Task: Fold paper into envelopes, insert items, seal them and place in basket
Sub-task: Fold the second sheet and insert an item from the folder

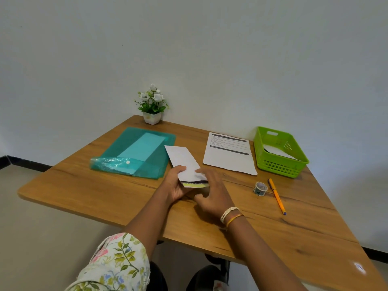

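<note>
Left hand [175, 185] grasps one folded envelope [184, 162]; right hand [212, 196], fingers loose, touches it. One basket [279, 164], one tape roll [260, 188], one pen [276, 195] on the tabletop [105, 196].

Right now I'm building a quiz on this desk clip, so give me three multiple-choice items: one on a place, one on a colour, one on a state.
1. Where does the tape roll lie?
A. inside the basket
B. on the table, just left of the pen
C. on the teal folder

2. What colour is the basket?
A. green
B. red
C. white

3. What is the state of the envelope?
A. flat in the basket
B. under the printed sheet
C. held in the left hand, with the right hand at its near end

Answers: B, the roll sits on bare wood beside the pen; A, its walls are bright green; C, the left hand's thumb lies on it.
</note>
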Demonstrator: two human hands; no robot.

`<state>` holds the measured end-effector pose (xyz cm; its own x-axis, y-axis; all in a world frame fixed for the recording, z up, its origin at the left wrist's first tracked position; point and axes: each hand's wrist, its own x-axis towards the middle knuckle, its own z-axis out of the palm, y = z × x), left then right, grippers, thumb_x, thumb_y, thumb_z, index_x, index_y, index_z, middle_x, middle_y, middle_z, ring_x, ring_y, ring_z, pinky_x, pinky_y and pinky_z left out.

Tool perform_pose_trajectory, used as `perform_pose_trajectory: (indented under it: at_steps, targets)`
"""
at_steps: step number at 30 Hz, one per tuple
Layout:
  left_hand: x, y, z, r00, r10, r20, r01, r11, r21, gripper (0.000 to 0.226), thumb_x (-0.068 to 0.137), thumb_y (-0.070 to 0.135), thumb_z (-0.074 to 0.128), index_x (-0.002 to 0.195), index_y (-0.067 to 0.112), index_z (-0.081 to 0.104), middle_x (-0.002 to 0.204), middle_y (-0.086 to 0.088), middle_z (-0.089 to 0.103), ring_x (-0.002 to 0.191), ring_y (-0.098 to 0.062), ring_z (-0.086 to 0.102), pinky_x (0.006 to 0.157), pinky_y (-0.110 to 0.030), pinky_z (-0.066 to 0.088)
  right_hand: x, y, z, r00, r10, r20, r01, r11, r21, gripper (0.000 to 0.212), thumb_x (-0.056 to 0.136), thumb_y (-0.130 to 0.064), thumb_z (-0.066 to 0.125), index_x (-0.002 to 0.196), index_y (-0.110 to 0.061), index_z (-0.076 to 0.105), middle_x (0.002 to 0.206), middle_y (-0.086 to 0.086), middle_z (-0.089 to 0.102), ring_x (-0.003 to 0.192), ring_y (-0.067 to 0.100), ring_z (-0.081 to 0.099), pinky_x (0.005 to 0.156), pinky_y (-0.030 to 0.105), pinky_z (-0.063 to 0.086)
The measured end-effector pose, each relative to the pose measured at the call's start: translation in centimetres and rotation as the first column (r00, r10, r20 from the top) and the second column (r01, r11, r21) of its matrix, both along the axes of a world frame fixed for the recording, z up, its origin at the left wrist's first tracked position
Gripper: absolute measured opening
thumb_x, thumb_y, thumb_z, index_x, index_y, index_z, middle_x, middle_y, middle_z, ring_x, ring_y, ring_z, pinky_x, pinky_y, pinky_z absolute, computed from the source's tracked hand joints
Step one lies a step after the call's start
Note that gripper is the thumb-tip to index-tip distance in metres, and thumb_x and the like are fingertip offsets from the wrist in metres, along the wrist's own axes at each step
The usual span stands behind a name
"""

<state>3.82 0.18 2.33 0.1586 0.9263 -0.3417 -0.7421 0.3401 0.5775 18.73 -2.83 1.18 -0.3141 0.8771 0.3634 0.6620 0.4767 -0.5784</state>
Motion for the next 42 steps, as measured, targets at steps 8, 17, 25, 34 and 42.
perform_pose_trajectory:
  at_steps: [8, 17, 25, 34, 42]
  targets:
    - [0.8, 0.4, 0.2, 0.878, -0.044, -0.476, 0.035, 0.999, -0.028, 0.051, 0.094, 0.017, 0.061, 0.138, 0.002, 0.04, 0.128, -0.018, 0.056, 0.109, -0.034, 0.062, 0.077, -0.042, 0.059, 2.6, -0.8, -0.7, 0.966, -0.166, 0.197, 0.131, 0.975, 0.177, 0.028, 0.09, -0.02, 0.061, 0.118, -0.022, 0.067, 0.125, -0.001, 0.064, 0.106, 0.018, 0.061, 0.086, 0.026, 0.05]
    - [0.6, -2.1, -3.0, 0.056, 0.405, -0.912, 0.297, 0.866, 0.403, 0.022, 0.09, 0.032, 0.064, 0.108, 0.022, 0.071, 0.123, 0.003, 0.058, 0.112, -0.011, 0.053, 0.087, -0.023, 0.046, 3.5, 0.0, -1.8, 0.95, -0.109, 0.292, 0.115, 0.993, -0.002, 0.034, 0.099, -0.029, 0.045, 0.13, -0.023, 0.057, 0.136, 0.001, 0.053, 0.123, 0.018, 0.046, 0.1, 0.03, 0.042]
    - [0.3, -2.8, -3.4, -0.112, 0.461, -0.88, 0.472, 0.804, 0.361, 0.024, 0.088, 0.04, 0.063, 0.104, 0.026, 0.073, 0.122, 0.006, 0.061, 0.112, -0.007, 0.05, 0.091, -0.027, 0.046, 3.5, 0.5, -2.0, 0.978, -0.192, 0.077, 0.192, 0.981, 0.011, 0.02, 0.09, -0.036, 0.06, 0.102, -0.027, 0.073, 0.102, -0.008, 0.069, 0.099, 0.011, 0.056, 0.081, 0.028, 0.048]
    - [1.2, -3.5, -3.6, -0.211, 0.531, -0.821, 0.589, 0.739, 0.327, 0.037, 0.097, 0.03, 0.053, 0.134, 0.03, 0.055, 0.148, 0.007, 0.044, 0.137, -0.011, 0.036, 0.108, -0.03, 0.034, 3.1, 0.2, -2.1, 0.926, -0.347, 0.147, 0.341, 0.938, 0.068, 0.021, 0.087, -0.04, 0.064, 0.1, -0.028, 0.074, 0.102, -0.009, 0.07, 0.099, 0.01, 0.052, 0.078, 0.027, 0.049]
    - [1.2, -4.6, -3.2, -0.36, 0.509, -0.782, 0.69, 0.709, 0.144, 0.045, 0.102, 0.039, 0.03, 0.145, 0.029, 0.04, 0.152, 0.008, 0.037, 0.144, -0.008, 0.024, 0.12, -0.038, 0.006, 2.6, -1.6, -2.0, 0.921, -0.279, 0.27, 0.244, 0.957, 0.156, 0.034, 0.096, -0.033, 0.048, 0.124, -0.022, 0.062, 0.13, -0.003, 0.059, 0.122, 0.013, 0.049, 0.1, 0.028, 0.04]
